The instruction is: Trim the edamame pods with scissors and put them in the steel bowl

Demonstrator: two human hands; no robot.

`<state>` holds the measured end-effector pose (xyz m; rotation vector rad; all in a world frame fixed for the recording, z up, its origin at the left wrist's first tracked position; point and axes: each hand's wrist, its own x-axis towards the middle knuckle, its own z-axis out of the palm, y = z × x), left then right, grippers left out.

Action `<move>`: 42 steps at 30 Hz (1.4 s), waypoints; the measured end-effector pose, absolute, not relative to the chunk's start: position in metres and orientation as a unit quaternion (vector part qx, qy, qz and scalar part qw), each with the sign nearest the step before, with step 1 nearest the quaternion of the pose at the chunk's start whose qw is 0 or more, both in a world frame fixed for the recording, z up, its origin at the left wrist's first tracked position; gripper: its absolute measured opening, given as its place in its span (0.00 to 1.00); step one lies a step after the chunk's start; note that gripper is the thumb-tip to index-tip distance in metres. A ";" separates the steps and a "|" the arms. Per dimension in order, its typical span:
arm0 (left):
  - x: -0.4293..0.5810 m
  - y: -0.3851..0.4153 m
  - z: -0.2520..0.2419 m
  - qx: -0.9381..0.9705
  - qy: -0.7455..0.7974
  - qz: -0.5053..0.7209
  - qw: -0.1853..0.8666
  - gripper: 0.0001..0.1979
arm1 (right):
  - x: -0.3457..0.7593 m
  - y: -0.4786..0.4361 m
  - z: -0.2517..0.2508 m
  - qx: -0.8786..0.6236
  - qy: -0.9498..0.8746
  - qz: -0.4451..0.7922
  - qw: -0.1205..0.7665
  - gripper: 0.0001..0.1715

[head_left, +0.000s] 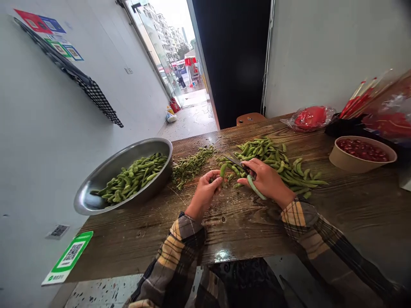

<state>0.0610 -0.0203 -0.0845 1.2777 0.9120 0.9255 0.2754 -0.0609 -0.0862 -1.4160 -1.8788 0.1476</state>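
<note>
Between the thumb and fingers of my left hand a green edamame pod stands nearly upright. My right hand is closed round a pair of scissors with pale green handles. The dark scissor blades point left, just above and beside the pod. Behind my right hand lies a heap of edamame pods. Left of my left hand is a pile of small trimmed pod ends. Farther left, a steel basin holds many more pods.
All this rests on a dark wooden table. At the right are a paper bowl of dark red berries or beans, a plastic-wrapped red item and red-tipped sticks. A green QR card is at the left edge.
</note>
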 end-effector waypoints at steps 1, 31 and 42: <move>0.060 -0.022 -0.085 0.548 0.391 0.406 0.618 0.19 | 0.275 -0.062 -0.087 -0.554 -0.742 0.067 0.372 0.29; 0.067 -0.033 -0.087 0.533 0.349 0.393 0.663 0.16 | 0.269 -0.064 -0.087 -0.515 -0.763 0.130 0.367 0.30; 0.066 -0.033 -0.089 0.539 0.339 0.394 0.663 0.15 | 0.268 -0.065 -0.090 -0.498 -0.778 0.124 0.362 0.30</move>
